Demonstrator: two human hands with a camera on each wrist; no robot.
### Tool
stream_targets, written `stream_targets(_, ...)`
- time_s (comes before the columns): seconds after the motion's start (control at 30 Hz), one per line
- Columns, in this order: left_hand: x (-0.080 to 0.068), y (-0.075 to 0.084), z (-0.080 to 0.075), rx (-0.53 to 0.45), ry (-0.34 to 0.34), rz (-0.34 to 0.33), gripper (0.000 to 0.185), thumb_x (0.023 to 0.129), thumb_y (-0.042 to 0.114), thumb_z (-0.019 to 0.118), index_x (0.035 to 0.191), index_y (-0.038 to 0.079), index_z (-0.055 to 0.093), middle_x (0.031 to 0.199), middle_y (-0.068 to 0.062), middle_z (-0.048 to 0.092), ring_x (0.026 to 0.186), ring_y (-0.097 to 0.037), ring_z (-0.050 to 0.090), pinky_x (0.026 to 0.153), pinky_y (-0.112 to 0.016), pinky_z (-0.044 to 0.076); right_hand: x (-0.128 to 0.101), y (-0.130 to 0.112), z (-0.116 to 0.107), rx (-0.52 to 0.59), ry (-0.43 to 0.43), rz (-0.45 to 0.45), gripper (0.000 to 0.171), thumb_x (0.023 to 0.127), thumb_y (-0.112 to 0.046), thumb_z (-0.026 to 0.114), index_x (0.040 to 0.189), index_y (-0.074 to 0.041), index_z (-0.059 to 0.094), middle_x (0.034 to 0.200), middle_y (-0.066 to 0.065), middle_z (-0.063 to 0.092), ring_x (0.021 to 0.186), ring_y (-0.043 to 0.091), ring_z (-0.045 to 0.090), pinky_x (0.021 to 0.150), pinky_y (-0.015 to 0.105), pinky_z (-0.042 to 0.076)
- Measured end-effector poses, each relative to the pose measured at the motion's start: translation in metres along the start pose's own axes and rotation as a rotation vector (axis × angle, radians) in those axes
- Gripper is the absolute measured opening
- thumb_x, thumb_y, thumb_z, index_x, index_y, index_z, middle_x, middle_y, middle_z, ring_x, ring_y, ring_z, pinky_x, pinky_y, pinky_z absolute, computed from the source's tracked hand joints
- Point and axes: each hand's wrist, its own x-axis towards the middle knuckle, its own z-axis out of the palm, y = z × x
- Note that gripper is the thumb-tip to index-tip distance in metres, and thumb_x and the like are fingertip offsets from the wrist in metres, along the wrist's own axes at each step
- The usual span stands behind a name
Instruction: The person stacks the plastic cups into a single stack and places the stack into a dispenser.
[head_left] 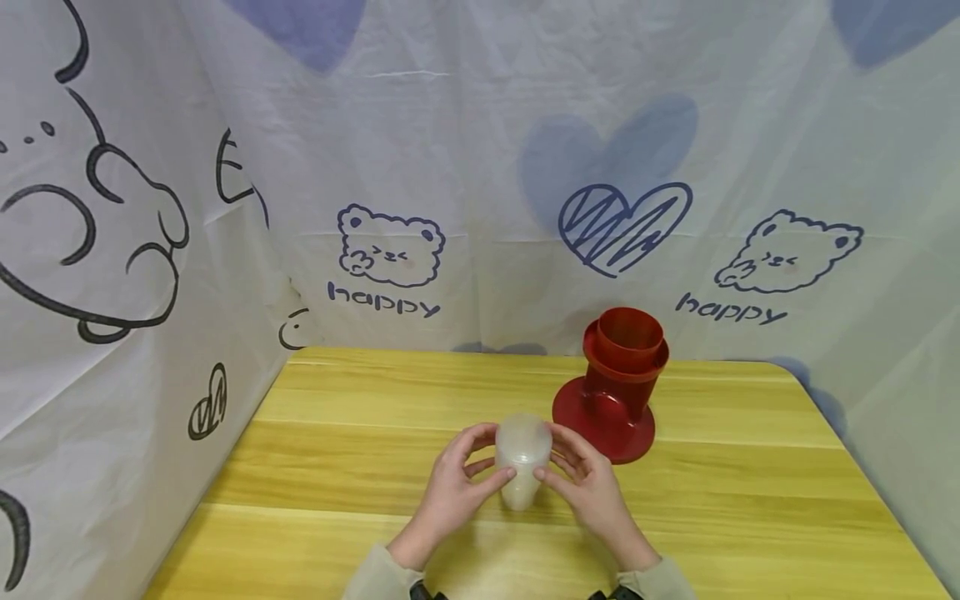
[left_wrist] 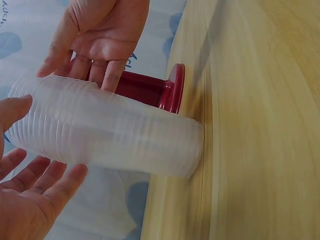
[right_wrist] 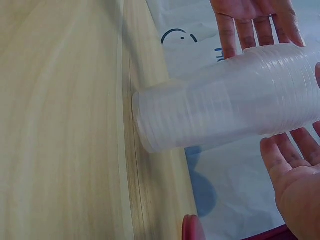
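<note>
A stack of clear plastic cups (head_left: 522, 450) stands upright at the front middle of the wooden table, rims at the top and the narrow end down at the tabletop. From one side my left hand (head_left: 457, 483) holds the stack near its rims, thumb in front and fingers behind. My right hand (head_left: 588, 486) holds it the same way from the opposite side. Many nested rims show on the cups (left_wrist: 125, 122) in the left wrist view. In the right wrist view, the right hand's fingertips (right_wrist: 274, 150) lie right at the cup rims.
Just behind and right of the hands stands a red cylinder (head_left: 618, 387) with a wide round base and a collared, open top. The wooden table (head_left: 360, 417) runs back to a white cloth (head_left: 480, 167) printed with hearts, bears and lettering; more cloth hangs at both sides.
</note>
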Motion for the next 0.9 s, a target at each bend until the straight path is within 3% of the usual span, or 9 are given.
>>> stream_targets(0.27, 0.003, 0.001, 0.004, -0.027, 0.015, 0.022, 0.052, 0.083, 0.005, 0.078, 0.129, 0.004, 0.055, 0.127, -0.01, 0.056, 0.117, -0.029, 0.056, 0.091, -0.034, 0.054, -0.001, -0.005, -0.001, 0.017, 0.021, 0.027, 0.057, 0.088, 0.003, 0.07, 0.14, 0.004, 0.046, 0.142, 0.022, 0.048, 0.121, 0.014, 0.055, 0.097, 0.028, 0.049)
stream_targets(0.63, 0.012, 0.012, 0.012, -0.061, 0.016, 0.039, 0.047, 0.084, 0.005, 0.078, 0.126, 0.006, 0.057, 0.124, -0.009, 0.056, 0.117, -0.026, 0.055, 0.093, -0.034, 0.053, 0.0, -0.017, -0.013, -0.015, 0.062, -0.086, 0.056, 0.085, 0.011, 0.069, 0.137, 0.005, 0.048, 0.136, 0.027, 0.051, 0.117, 0.014, 0.058, 0.094, 0.028, 0.051)
stream_targets(0.73, 0.015, 0.02, 0.015, -0.054, 0.01, 0.035, 0.048, 0.084, 0.0, 0.076, 0.127, 0.003, 0.056, 0.125, -0.011, 0.056, 0.117, -0.027, 0.055, 0.094, -0.038, 0.053, 0.001, -0.022, -0.016, -0.02, 0.072, -0.1, 0.056, 0.085, 0.012, 0.069, 0.137, 0.006, 0.048, 0.134, 0.028, 0.051, 0.115, 0.014, 0.059, 0.094, 0.028, 0.051)
stream_targets(0.9, 0.022, 0.049, 0.017, -0.028, -0.009, 0.053, 0.047, 0.084, -0.006, 0.074, 0.126, -0.003, 0.055, 0.124, -0.015, 0.056, 0.116, -0.031, 0.055, 0.094, -0.043, 0.053, 0.005, -0.034, -0.022, -0.019, 0.093, -0.118, 0.057, 0.084, 0.014, 0.068, 0.137, 0.007, 0.047, 0.133, 0.025, 0.053, 0.112, 0.014, 0.061, 0.092, 0.027, 0.053)
